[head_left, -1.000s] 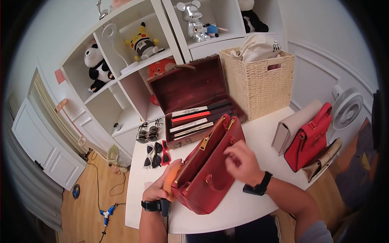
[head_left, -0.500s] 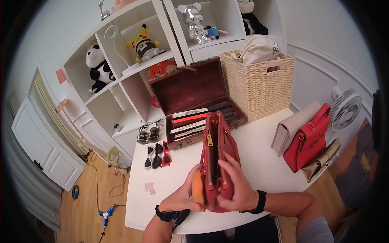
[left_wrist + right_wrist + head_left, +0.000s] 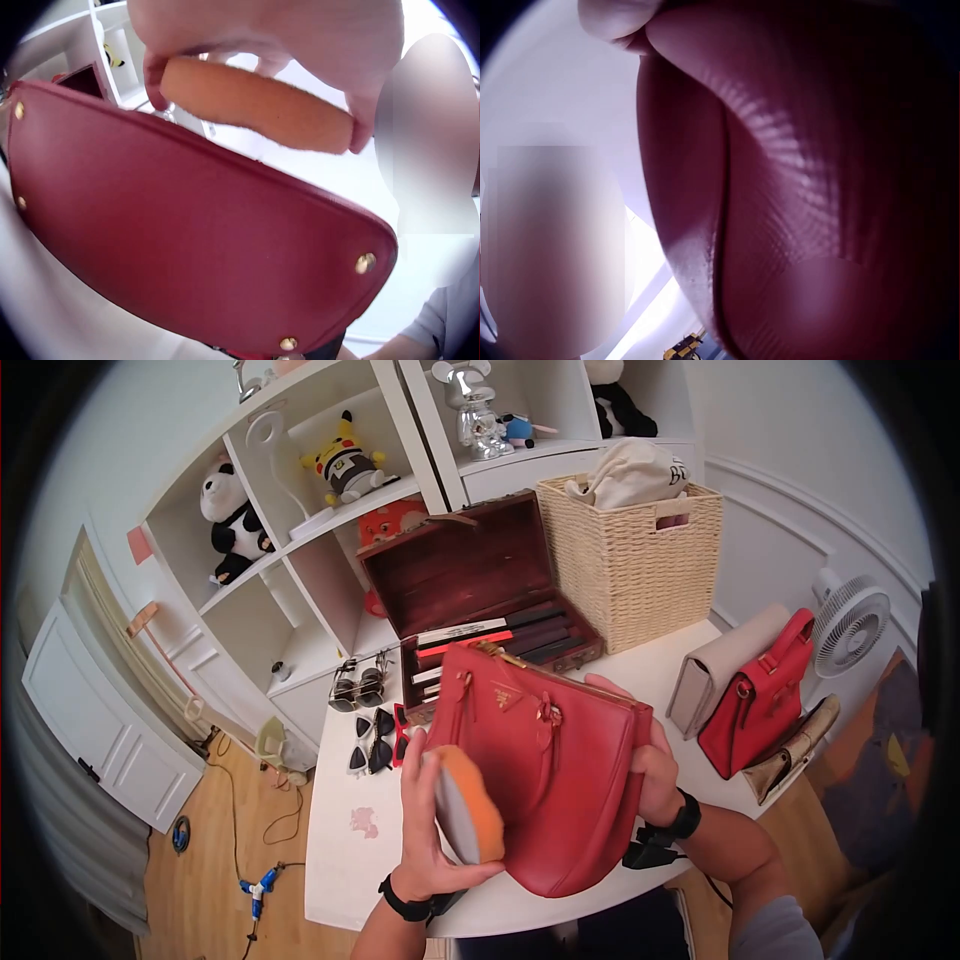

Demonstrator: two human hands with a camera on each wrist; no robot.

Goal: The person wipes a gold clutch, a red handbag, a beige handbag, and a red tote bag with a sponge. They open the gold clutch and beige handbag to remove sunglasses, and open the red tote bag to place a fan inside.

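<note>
My left hand holds an oval sponge, orange on one side and grey on the other, beside the bag's left side. A red leather handbag is tilted above the front of the table, its front panel with handle and gold triangular emblem facing me. My right hand grips the bag's right side near the top edge. In the left wrist view the bag's base shows small gold feet, and the sponge's orange edge sits between thumb and fingers. The bag's side gusset fills much of the right wrist view.
Behind the handbag an open brown case holds several long flat boxes. Sunglasses lie to its left. A woven basket stands at the back. On the right are a beige bag, another red bag and a gold pouch.
The handbag has turned from top opening upward, to its front panel facing me. My right hand has come to the bag and now grips its right side; the left keeps the sponge.
</note>
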